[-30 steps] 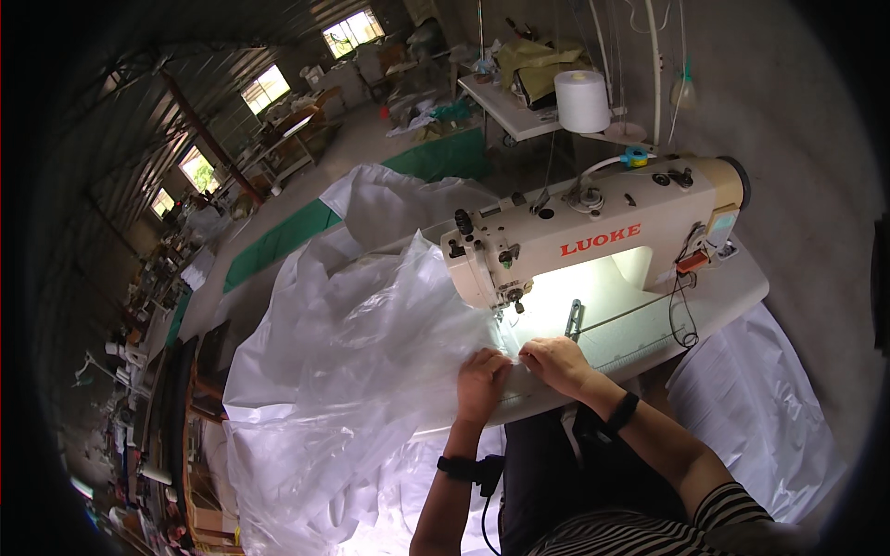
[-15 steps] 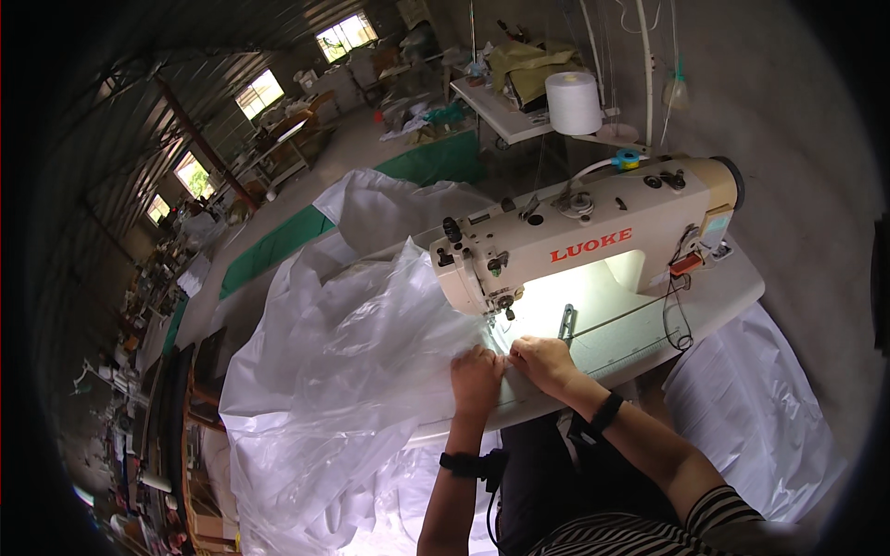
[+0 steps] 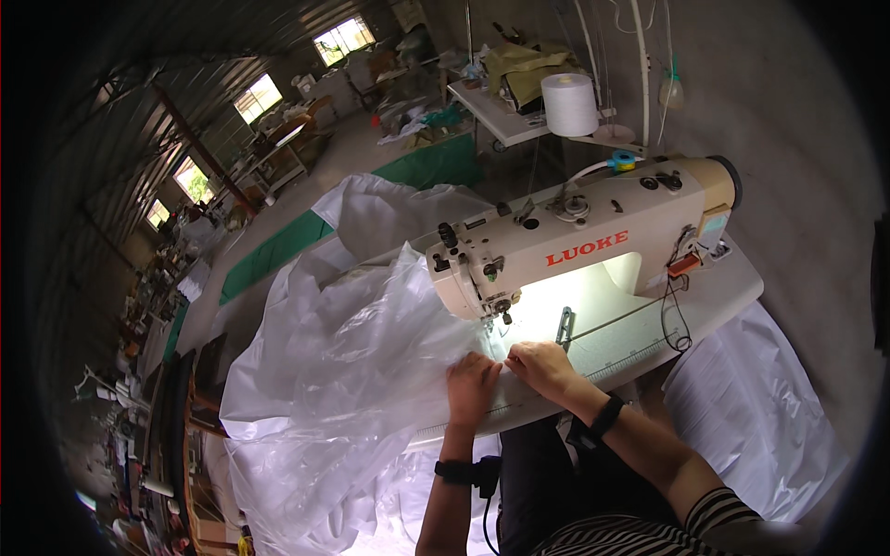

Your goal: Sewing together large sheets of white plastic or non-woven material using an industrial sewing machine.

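A big crumpled sheet of thin white plastic-like material (image 3: 343, 343) covers the left side of the sewing table and hangs over its front edge. My left hand (image 3: 473, 387) is closed on the sheet's right edge, just in front of the needle area. Close beside it, fingertips almost meeting, my right hand (image 3: 545, 371) pinches the same edge. Behind both hands stands a cream sewing machine (image 3: 667, 208) with its work light on. The material directly under its presser foot is hard to make out. Small thread snips (image 3: 565, 327) lie on the machine bed right of the needle.
A white thread cone (image 3: 569, 106) stands behind the machine near a side table (image 3: 491, 109) piled with cloth. More white material (image 3: 756, 408) hangs at the right of the table. A dark cord (image 3: 669, 320) dangles down the machine's right front. Green strips (image 3: 278, 255) run along the floor.
Both hands have shifted slightly toward me, still holding the sheet's edge. The sheet's folds near the needle have moved a little. The view has tilted slightly.
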Tool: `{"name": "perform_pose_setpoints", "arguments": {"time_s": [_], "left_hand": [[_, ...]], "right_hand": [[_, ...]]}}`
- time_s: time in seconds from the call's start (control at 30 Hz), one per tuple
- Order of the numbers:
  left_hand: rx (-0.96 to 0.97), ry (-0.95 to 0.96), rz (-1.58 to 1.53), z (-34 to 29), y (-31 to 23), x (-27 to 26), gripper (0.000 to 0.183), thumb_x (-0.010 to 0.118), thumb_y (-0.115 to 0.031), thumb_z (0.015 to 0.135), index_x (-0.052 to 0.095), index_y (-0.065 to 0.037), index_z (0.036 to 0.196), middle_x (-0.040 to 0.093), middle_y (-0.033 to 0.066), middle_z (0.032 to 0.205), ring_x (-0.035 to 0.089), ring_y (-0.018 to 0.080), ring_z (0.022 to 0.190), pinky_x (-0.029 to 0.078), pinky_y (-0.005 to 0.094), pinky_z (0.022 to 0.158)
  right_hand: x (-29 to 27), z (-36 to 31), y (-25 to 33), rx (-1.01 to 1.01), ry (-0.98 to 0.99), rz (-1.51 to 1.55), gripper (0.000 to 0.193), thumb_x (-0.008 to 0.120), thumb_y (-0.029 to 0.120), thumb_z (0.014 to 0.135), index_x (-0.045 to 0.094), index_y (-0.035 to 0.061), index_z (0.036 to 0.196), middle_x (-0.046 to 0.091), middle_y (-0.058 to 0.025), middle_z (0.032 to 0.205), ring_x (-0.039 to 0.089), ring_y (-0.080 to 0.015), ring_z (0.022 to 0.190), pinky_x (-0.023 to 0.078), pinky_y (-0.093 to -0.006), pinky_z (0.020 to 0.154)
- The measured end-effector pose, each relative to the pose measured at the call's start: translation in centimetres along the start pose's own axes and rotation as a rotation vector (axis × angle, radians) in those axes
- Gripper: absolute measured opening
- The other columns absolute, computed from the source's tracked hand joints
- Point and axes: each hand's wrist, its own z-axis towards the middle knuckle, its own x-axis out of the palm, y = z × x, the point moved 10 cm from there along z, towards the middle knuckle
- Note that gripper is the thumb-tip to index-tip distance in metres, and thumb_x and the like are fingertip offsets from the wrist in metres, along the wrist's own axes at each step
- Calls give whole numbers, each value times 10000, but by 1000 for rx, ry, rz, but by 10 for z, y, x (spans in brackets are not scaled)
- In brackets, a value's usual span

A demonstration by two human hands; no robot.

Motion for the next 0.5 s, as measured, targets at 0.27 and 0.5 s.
{"name": "perform_pose_setpoints", "arguments": {"time_s": [0.27,0.5], "left_hand": [[-156,-25,102,3,4,4,153,718,-192,837,635,-73,788,624,76,882,622,309,868,446,431,787],[136,-72,58,-1,-14,-9,66,726,-106,808,716,-82,869,668,69,1004,624,282,901,487,407,791]], "right_hand": [[-13,-18,24,-187,-180,-207,65,600,157,896,651,117,887,602,-51,838,650,-242,810,509,-388,711],[-12,-30,28,-183,-162,-295,94,599,133,859,661,121,929,593,-30,867,648,-202,844,497,-362,709]]}}
